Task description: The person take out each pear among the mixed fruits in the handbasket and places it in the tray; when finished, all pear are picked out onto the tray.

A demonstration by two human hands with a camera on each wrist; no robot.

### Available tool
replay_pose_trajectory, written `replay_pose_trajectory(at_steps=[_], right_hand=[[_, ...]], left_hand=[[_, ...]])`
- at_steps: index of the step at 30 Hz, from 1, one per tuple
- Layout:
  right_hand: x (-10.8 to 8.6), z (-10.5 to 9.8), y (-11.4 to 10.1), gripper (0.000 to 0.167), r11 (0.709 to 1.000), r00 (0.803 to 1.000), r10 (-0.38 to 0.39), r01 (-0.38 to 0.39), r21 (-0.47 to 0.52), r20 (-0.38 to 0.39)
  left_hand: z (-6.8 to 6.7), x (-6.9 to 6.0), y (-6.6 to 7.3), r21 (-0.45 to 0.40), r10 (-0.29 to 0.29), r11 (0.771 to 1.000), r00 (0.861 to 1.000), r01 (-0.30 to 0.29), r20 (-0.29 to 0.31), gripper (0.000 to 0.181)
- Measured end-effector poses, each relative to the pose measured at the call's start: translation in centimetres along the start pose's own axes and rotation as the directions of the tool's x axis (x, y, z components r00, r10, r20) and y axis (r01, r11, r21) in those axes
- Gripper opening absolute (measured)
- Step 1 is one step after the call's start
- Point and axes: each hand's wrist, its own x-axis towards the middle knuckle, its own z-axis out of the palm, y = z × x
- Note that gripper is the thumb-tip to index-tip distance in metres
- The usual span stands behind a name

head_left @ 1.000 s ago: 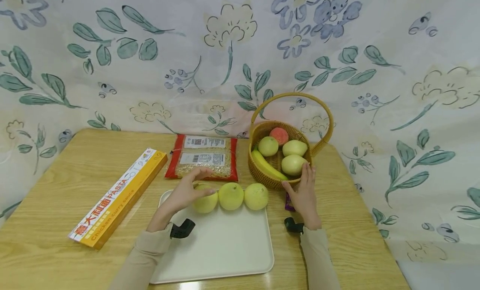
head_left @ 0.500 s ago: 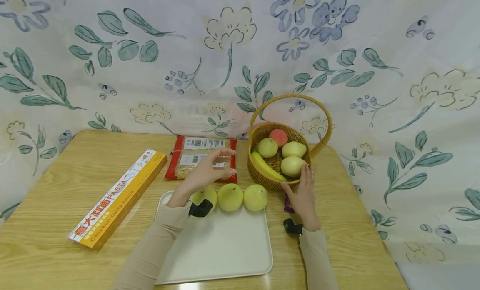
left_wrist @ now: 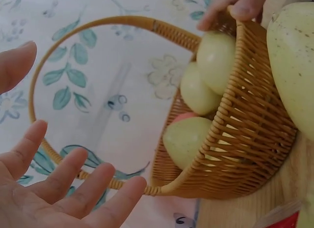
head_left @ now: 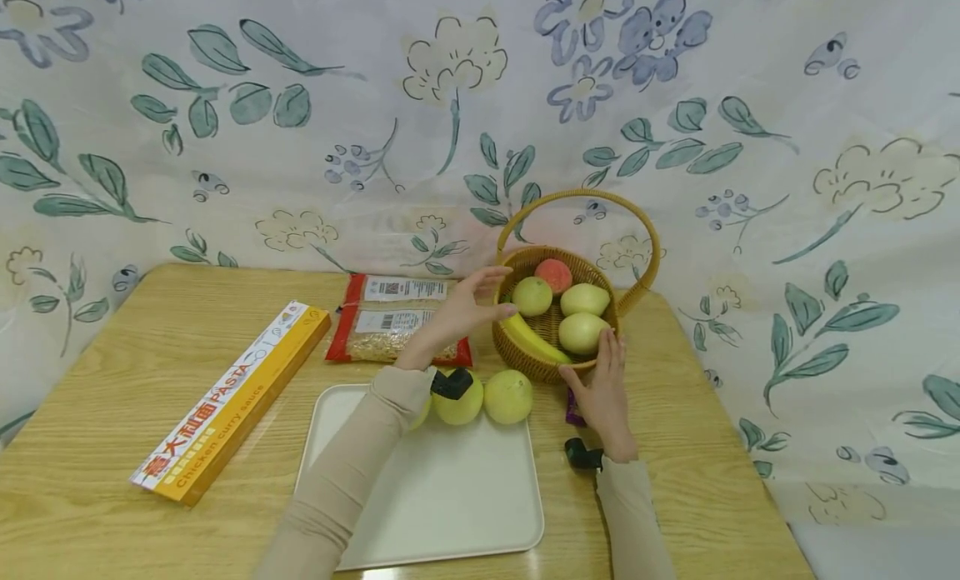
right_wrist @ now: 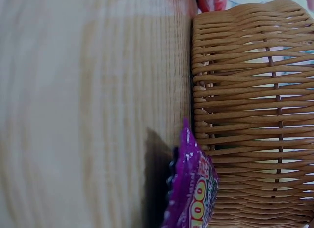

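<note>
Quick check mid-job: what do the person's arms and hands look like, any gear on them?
The left sleeve and right sleeve are long, plain and beige. A small black device sits at the left wrist, a similar one at the right. The left hand and right hand wear no gloves.

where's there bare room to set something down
Bare: tray in front of the yellow fruits; table left of the pasta box and right of the right hand. Crowded: tray's back edge; between red-edged bag and basket, by left hand.
</note>
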Motion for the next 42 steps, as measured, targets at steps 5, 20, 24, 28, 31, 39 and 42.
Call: replay_pose_trajectory(at_steps=[5,20,24,28,31,39,42], right_hand=[[0.0,-0.3,0.0,0.095,1.000,1.000,0.000,0.000,0.014,-0.001],[0.0,-0.4,0.3,0.095,1.000,1.000,-0.003,0.003,0.005,-0.004],[0.1,-0.3,0.4,0.095,1.000,1.000,0.005,-0.005,-0.005,-0.008],[0.1,-0.2,0.3,0.095,1.000,1.000,0.006,-0.006,-0.003,-0.019],[0.1,-0.2,0.2,0.095,1.000,1.000,0.003,-0.003,0.004,-0.022],[0.1,0.1,0.0,0.094,1.000,1.000,-0.007,0.007,-0.003,-0.031],[0.1,0.0,-0.1,0.093,1.000,0.999,-0.018,0.018,-0.003,-0.032]], left_hand=[[1.0,1.9,0.2,-0.002,-0.004,1.000,1.000,0.004,-0.011,0.062],[3.5,5.2,0.4,0.010,-0.094,0.996,0.996,0.094,-0.003,0.063],[4.2,5.8,0.0,0.008,-0.118,0.993,0.993,0.118,-0.006,0.065],[4.6,6.4,-0.4,-0.010,-0.138,0.990,0.990,0.138,-0.023,0.066],[4.9,6.9,-0.9,-0.032,-0.163,0.986,0.986,0.162,-0.029,0.068],[5.3,7.6,-1.5,-0.026,-0.169,0.986,0.984,0.167,-0.057,0.069],[5.4,8.0,-1.3,-0.008,-0.164,0.987,0.984,0.163,-0.070,0.068]])
